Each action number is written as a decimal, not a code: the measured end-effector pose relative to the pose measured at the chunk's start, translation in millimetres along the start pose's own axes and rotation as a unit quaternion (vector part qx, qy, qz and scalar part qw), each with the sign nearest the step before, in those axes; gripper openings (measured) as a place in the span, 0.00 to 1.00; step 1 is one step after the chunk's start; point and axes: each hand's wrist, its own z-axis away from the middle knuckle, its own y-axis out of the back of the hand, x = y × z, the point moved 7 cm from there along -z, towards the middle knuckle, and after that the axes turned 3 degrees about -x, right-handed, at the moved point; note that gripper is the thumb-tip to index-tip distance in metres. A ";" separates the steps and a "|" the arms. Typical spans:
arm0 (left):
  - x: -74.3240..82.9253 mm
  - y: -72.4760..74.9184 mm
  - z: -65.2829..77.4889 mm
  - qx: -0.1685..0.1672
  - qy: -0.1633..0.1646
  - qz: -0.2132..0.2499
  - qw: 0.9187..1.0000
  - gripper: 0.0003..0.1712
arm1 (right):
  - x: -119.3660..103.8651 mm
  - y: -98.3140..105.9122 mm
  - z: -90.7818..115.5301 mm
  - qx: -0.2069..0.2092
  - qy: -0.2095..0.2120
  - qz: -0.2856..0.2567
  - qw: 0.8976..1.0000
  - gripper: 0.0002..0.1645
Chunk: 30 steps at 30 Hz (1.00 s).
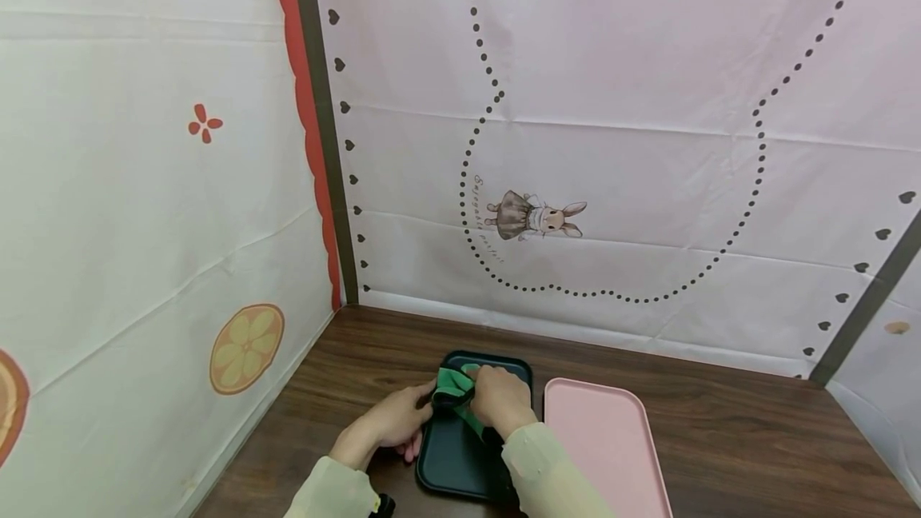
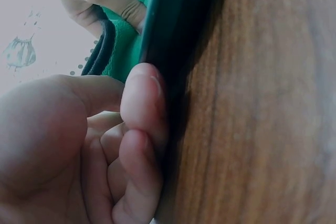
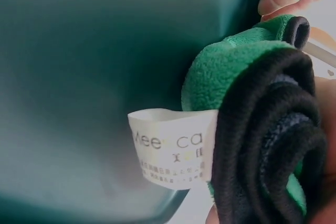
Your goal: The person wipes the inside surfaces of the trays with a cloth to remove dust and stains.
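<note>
A dark green tray [image 1: 453,454] lies on the wooden table, its long side running away from me. My left hand [image 1: 392,422] holds the tray's left edge, thumb toward the rim and curled fingers against the side; the left wrist view shows the fingertips [image 2: 142,95] at the rim. A bunched green cloth [image 1: 451,382] with black edging is gripped by my right hand [image 1: 500,396] over the far part of the tray. In the right wrist view the cloth appears folded in layers, with a white printed label [image 3: 173,150] sticking out. My right fingertips are mostly hidden.
Close to the right of the green tray lies a pink tray [image 1: 600,438]. The brown wooden table [image 1: 763,454] extends farther right. Printed fabric walls [image 1: 612,142] stand behind and at the left. A small black object [image 1: 384,506] shows by the left sleeve.
</note>
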 end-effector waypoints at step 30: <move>1.8 -1.0 0.9 -0.001 -0.009 -0.007 1.000 0.34 | 6.6 -0.3 -2.7 0.005 -0.035 0.005 0.999 0.34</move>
